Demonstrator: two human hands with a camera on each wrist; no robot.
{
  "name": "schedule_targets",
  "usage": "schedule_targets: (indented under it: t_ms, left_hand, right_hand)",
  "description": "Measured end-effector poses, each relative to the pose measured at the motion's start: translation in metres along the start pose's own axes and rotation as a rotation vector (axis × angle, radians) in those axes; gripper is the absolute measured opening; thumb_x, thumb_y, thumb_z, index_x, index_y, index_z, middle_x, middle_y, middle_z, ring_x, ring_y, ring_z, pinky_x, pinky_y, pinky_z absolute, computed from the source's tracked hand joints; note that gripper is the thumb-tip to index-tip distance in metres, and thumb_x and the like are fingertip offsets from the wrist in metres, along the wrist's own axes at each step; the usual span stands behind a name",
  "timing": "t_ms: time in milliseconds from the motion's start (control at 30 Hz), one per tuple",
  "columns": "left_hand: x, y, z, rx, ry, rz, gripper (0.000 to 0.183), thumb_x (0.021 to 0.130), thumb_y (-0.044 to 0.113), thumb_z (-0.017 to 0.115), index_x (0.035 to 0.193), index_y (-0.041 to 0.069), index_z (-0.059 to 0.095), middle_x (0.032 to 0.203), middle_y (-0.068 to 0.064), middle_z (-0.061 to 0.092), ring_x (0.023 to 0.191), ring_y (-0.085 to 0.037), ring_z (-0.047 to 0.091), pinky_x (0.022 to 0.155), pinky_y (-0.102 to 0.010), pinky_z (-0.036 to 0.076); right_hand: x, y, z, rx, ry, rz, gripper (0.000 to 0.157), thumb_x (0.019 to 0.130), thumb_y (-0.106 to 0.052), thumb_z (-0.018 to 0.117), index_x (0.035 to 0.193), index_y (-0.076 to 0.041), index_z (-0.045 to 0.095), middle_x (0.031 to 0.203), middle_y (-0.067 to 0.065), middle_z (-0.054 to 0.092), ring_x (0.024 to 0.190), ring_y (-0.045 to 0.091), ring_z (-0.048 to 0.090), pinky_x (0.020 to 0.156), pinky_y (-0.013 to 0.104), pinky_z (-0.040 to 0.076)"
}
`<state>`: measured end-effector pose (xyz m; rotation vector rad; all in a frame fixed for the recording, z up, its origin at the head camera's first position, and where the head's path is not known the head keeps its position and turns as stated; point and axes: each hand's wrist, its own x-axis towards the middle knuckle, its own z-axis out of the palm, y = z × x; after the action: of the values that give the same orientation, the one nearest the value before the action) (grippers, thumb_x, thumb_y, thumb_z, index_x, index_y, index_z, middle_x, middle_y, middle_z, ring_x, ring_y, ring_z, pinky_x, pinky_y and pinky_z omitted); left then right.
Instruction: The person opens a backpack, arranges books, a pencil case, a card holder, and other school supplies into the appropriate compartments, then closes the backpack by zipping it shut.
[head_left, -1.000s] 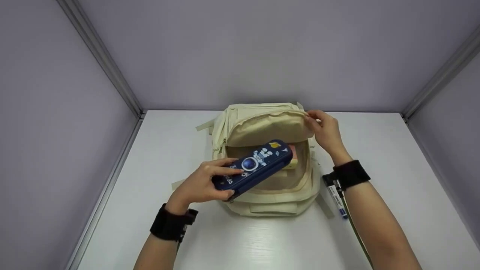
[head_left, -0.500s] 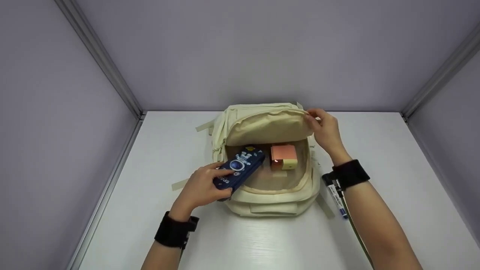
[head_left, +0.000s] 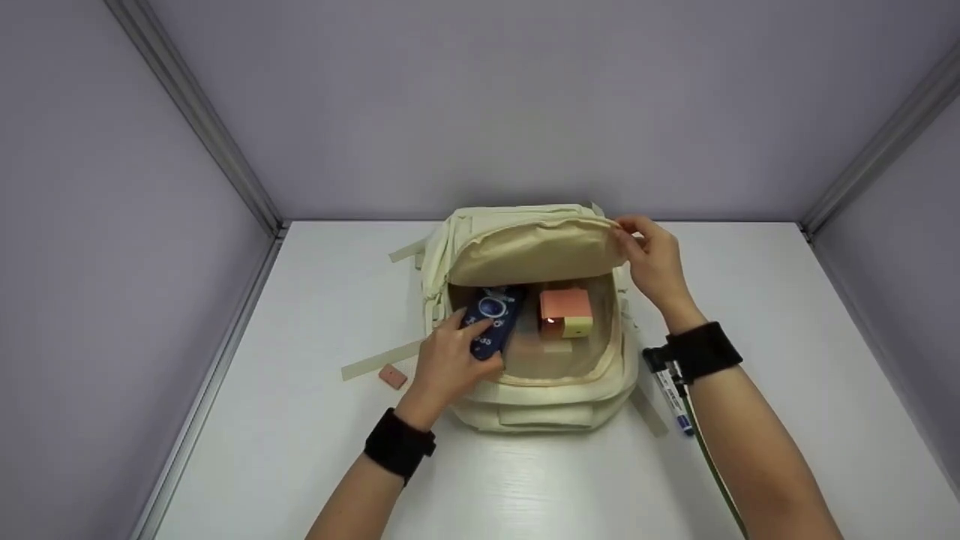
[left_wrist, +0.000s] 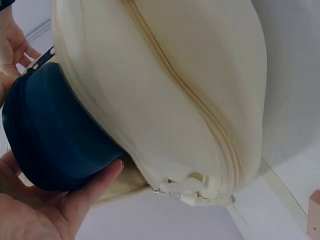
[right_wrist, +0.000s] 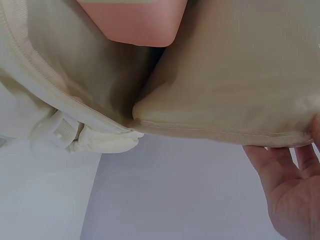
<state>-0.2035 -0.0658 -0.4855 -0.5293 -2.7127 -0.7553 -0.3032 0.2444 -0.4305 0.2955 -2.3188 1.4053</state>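
Looking down from the head camera, we record a cream backpack (head_left: 546, 416) lying on the white bench (head_left: 300, 322), its main compartment unzipped. The left hand (head_left: 448, 362) grips the near end of a dark blue case (head_left: 493, 309); in the left wrist view we see thumb and fingers on opposite sides of it. The case lies at an angle in the left part of the compartment mouth, its far end running under the edge of the flap (head_left: 540, 255); we note a round blue emblem and white lettering on its top face. The right hand (head_left: 654, 264) pinches the flap's zipped edge at its right corner and holds it raised. Inside, to the right of the case and apart from it, sits an orange-pink box (head_left: 566, 304) with a yellow corner. Outside the bag, we find a small pink block (head_left: 393, 376) on the bench, near a pale strap (head_left: 381, 360) on the left. On the right lies a marker (head_left: 673, 394) with a white barrel and blue end, partly hidden by the black wristband (head_left: 703, 351) gear above it.
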Motion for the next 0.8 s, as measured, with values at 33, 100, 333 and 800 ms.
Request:
schedule_targets:
  t_ms: [33,100,333,800]
  left_hand:
    - [0.003,0.001,0.003,0.006,0.007,-0.005,0.051,0.074,0.035,0.076,0.119,0.012,0.072,0.124,-0.028,0.058,0.098,-0.041,0.063,0.071,-0.048,0.055]
    - [0.008,0.001,0.009,0.020,0.020,-0.017,0.051,0.074,0.036,0.076,0.120,0.013,0.072,0.125,-0.028,0.058,0.097,-0.042,0.063,0.072,-0.049,0.055]
    - [0.016,-0.002,0.028,-0.020,-0.027,-0.029,0.055,0.079,0.036,0.079,0.127,0.012,0.067,0.133,-0.029,0.050,0.104,-0.042,0.060,0.076,-0.048,0.055]
    - [-0.003,-0.016,0.009,0.139,-0.143,0.340,0.026,0.082,0.022,0.082,0.106,0.012,0.076,0.120,-0.011,0.062,0.112,-0.026,0.057,0.091,-0.037,0.049]
  right_hand:
    - [0.000,0.000,0.000,0.004,0.001,-0.001,0.015,0.096,-0.007,0.063,0.105,0.004,0.068,0.098,0.015,0.068,0.084,0.008,0.061,0.075,0.016,0.048]
    - [0.000,0.000,0.001,0.014,0.007,-0.001,0.014,0.096,-0.005,0.063,0.104,0.005,0.068,0.097,0.016,0.068,0.082,0.006,0.060,0.073,0.015,0.047]
    - [-0.004,-0.021,0.000,0.032,0.023,-0.004,0.013,0.094,0.003,0.061,0.104,0.012,0.065,0.096,0.022,0.066,0.079,0.007,0.062,0.071,0.015,0.049]
    - [-0.011,-0.043,-0.006,0.014,-0.002,-0.001,0.014,0.095,0.003,0.060,0.104,0.013,0.065,0.098,0.023,0.066,0.080,0.012,0.064,0.070,0.016,0.049]
